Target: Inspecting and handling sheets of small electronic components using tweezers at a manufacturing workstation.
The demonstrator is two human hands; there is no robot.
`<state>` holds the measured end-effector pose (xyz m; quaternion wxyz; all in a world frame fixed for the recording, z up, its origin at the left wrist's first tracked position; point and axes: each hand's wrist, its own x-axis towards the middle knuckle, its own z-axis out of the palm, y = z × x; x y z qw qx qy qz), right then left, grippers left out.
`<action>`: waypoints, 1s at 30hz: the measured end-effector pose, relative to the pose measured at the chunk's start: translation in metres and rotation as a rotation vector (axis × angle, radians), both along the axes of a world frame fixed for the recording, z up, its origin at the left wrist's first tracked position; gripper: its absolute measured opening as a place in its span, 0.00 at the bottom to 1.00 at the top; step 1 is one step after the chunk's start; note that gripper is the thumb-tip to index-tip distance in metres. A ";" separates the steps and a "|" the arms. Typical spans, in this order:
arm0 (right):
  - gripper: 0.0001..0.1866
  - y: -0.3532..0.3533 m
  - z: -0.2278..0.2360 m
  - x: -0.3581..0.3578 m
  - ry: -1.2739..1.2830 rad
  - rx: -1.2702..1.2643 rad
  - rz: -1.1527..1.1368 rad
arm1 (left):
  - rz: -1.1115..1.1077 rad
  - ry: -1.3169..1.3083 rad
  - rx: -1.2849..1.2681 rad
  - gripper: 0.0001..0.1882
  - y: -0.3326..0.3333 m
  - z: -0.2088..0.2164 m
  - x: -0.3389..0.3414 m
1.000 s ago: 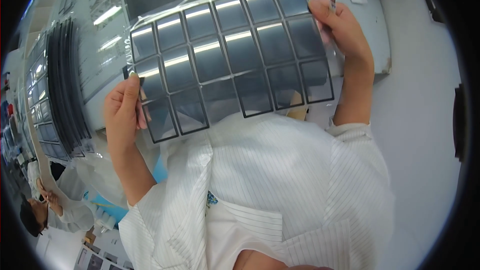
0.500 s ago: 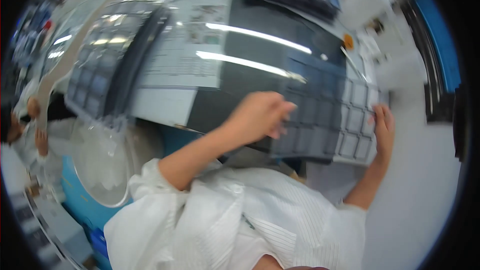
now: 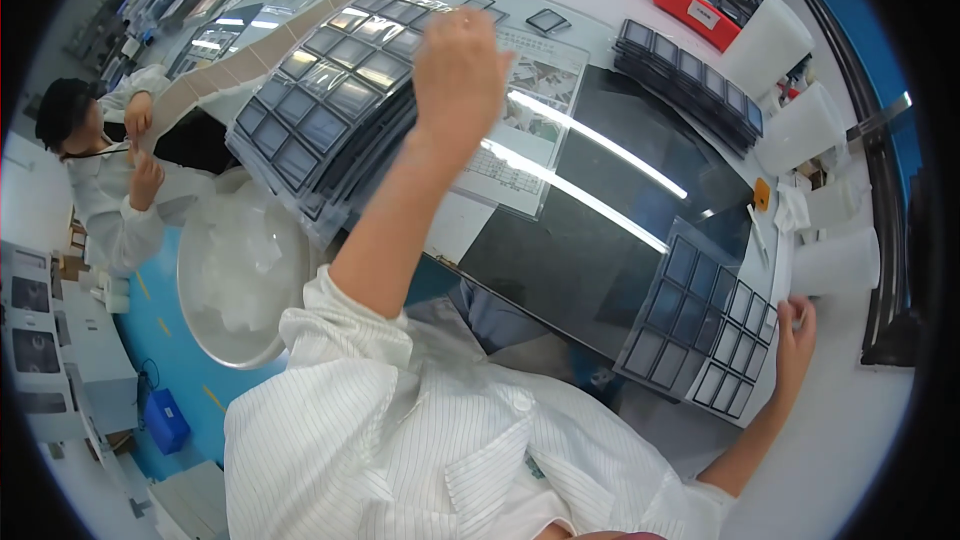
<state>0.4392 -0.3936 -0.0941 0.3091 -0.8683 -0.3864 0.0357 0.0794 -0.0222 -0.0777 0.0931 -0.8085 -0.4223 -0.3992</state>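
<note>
- Your left grip has swung over since half a second ago, from beside the pane sheet to the far right corner of the stack. It is blurred, so whether it is apart, together or clamped on anything cannot be told.
- Your table runs across the middle, with a dark glossy mat covering much of it and reflecting two bright streaks.
- Left of your forearm, below table height, stands a white tub of crumpled clear plastic.
- On the table's left side, the stack of dark-framed panes in clear film leans outward.
- Your pane sheet lies at the table's right near corner, its right part paler. Your right grip is at its right edge, fingers bent; whether they pinch it cannot be told.
- Between stack and mat lies a printed page, with photos and rows of text too small to read.
- At the far right, behind a row of framed panes, sits a red bin bearing a white label with small dark print.
- Near the right edge is an orange piece.
</note>
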 end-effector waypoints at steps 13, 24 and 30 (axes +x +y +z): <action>0.09 0.207 0.070 -0.147 0.208 -0.108 0.993 | 0.260 -0.058 0.045 0.12 0.043 0.016 -0.041; 0.26 0.394 0.075 -0.242 0.906 0.012 0.786 | -0.099 -0.203 0.226 0.20 -0.058 0.003 -0.041; 0.11 0.354 0.094 -0.239 0.196 0.545 1.269 | 0.176 -0.579 0.290 0.44 -0.067 0.009 -0.108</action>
